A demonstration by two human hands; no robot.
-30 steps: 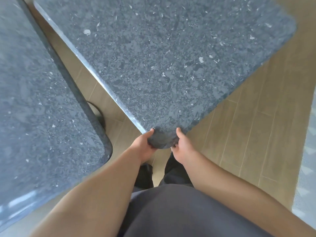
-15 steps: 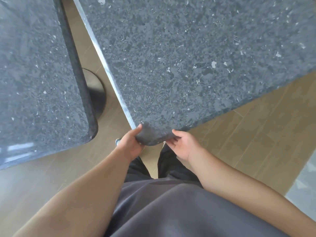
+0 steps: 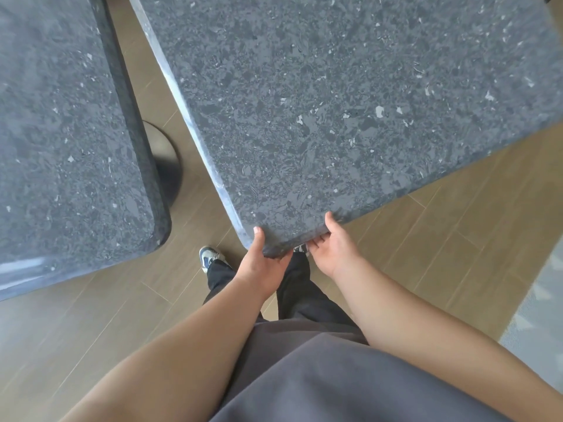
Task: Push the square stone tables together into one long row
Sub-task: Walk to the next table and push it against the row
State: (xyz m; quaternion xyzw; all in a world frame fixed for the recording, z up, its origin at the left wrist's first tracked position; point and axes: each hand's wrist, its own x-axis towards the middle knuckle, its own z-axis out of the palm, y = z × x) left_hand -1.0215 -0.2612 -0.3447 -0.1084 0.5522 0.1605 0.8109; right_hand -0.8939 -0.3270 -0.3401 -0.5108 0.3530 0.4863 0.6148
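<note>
1. Wood-plank floor (image 3: 426,254) underneath, pale rug (image 3: 542,300) at the far right edge, seen from a head camera looking straight down.
2. Held: the speckled dark stone table on the right (image 3: 335,102), gripped at its near rounded corner. Left hand (image 3: 262,257) wrapped on the corner's left side, thumb up on the top, fingers hidden beneath. Right hand (image 3: 333,248) just right of that corner, thumb on the edge, fingers curled under. Both clamped on the slab, close together yet not touching.
3. Left of the grip, well apart at the near end: the second stone table (image 3: 61,132), its round pedestal base (image 3: 166,166) showing in the gap.
4. Not yet joined; held table skewed, gap narrower far from the grip, wider near it.
5. Risk: far corners likely to meet first and knock or chip stone, because of the skew.
6. Risk: left-hand fingers likely to be pinched between the two edges if the gap closes while wrapped there.
7. Risk: grip at one corner only, so probably more swivel than straight travel; heavy top may tip on its pedestal.
8. Risk: shoe (image 3: 210,257) just below-left of the grip, near the path of a sliding base.
9. Count: two tables, two hands, one pedestal base visible, one shoe clearly seen, one rug.
</note>
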